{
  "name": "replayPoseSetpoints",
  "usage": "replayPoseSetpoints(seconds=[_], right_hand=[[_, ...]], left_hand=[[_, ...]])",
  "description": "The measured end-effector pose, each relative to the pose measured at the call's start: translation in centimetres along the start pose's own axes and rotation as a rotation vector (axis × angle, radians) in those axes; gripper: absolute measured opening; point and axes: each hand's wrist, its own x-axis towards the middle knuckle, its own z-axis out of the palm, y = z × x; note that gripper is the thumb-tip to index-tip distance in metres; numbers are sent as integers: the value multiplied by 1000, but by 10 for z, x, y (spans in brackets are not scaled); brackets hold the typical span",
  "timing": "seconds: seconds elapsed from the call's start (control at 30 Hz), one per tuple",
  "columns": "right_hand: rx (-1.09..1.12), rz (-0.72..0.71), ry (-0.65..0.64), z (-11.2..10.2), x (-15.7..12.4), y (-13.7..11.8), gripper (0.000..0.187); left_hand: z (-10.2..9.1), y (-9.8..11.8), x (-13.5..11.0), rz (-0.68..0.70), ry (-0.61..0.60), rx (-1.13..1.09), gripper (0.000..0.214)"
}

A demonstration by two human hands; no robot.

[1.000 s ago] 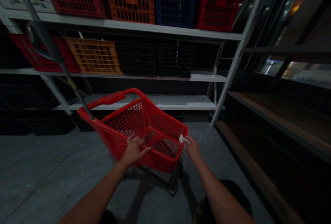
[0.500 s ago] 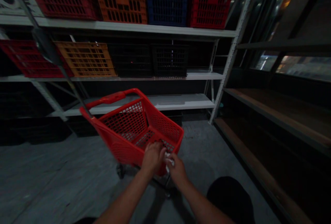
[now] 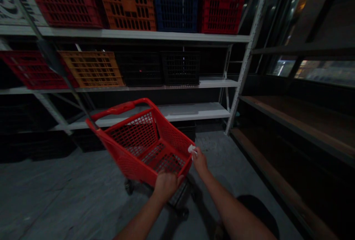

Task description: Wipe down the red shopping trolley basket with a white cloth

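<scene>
A red plastic shopping cart [image 3: 133, 136] with mesh walls and a long red handle [image 3: 112, 109] stands on small wheels in front of me. My left hand [image 3: 166, 186] grips the near rim of the cart, with the fingers curled over its edge. My right hand [image 3: 199, 161] is at the cart's right corner, just outside the rim. Its fingers pinch a small piece of white paper [image 3: 192, 150]. Nothing shows inside the cart apart from its mesh floor.
Metal shelving [image 3: 166, 36] holds red, orange, blue and black plastic crates [image 3: 126, 5] along the wall ahead. A dark pole [image 3: 63, 73] slants up from the cart's far left corner. Dark wooden shelves [image 3: 288, 121] run along the right side, above a grey concrete floor [image 3: 55, 188].
The hands have moved apart. My left hand has shifted to the left along the near rim, and my right hand has risen to the cart's right corner, still with the paper.
</scene>
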Motion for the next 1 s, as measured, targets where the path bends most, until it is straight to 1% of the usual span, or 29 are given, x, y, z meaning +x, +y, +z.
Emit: replayPoseSetpoints(seconds=[0.1, 0.13, 0.2, 0.27, 0.33, 0.4, 0.5, 0.57, 0.63, 0.73, 0.8, 0.9, 1.0], right_hand=[[115, -64, -107, 15, -45, -8, 17], [131, -81, -137, 18, -56, -11, 16], [103, -96, -162, 18, -64, -15, 15], [13, -82, -148, 11, -52, -16, 16], [-89, -50, -105, 1, -28, -13, 17], [-147, -27, -56, -8, 0, -7, 19], [-146, -80, 47, -13, 29, 4, 20], [-97, -124, 126, -12, 37, 9, 19], [6, -120, 143, -9, 37, 13, 17], [254, -54, 62, -7, 30, 14, 19], [382, -36, 3, -10, 22, 12, 21], [413, -64, -65, -15, 10, 10, 19], [405, -82, -74, -19, -3, 10, 17]], left_hand=[[-2, -3, -3, 13, -7, -3, 57], [-3, -4, -4, 27, -13, -10, 57], [-5, -7, -7, 54, -24, -20, 55], [-7, -10, -11, 70, -35, -10, 56], [-8, -12, -14, 82, -40, 12, 59], [-9, -14, -16, 95, -41, 26, 61], [-9, -17, -18, 114, -31, 25, 60], [-8, -21, -21, 115, -26, 31, 60], [-6, -28, -26, 118, -26, 41, 59], [-3, -40, -35, 147, -23, 31, 56], [-2, -48, -40, 167, -31, 22, 56], [-4, -58, -47, 189, -53, 31, 57], [-6, -65, -52, 214, -61, 19, 57]])
